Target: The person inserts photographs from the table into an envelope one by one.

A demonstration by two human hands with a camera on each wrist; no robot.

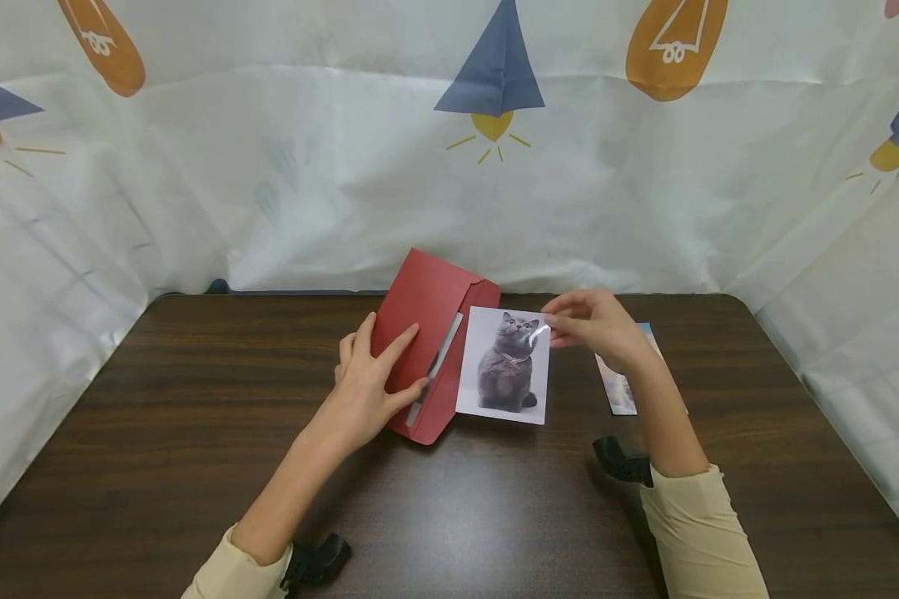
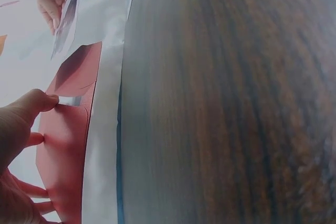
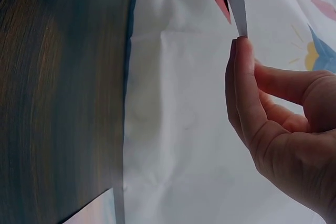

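The dark bench (image 1: 157,441) spreads beneath a red envelope (image 1: 438,316), held in the left grip (image 1: 363,387). A smaller cat picture (image 1: 505,366), pinched by its upper right edge in the right grip (image 1: 595,324), is just beside the envelope (another picture (image 1: 618,389) lies farther right, partly behind the forearm (image 1: 670,424)).

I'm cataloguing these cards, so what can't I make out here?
Second card: head view, partly behind the right forearm; right wrist view, cut by the bottom edge.
Inside of the red envelope: head view, its red panels cover all but a narrow strip.
Cat picture: right wrist view, turned nearly edge-on.
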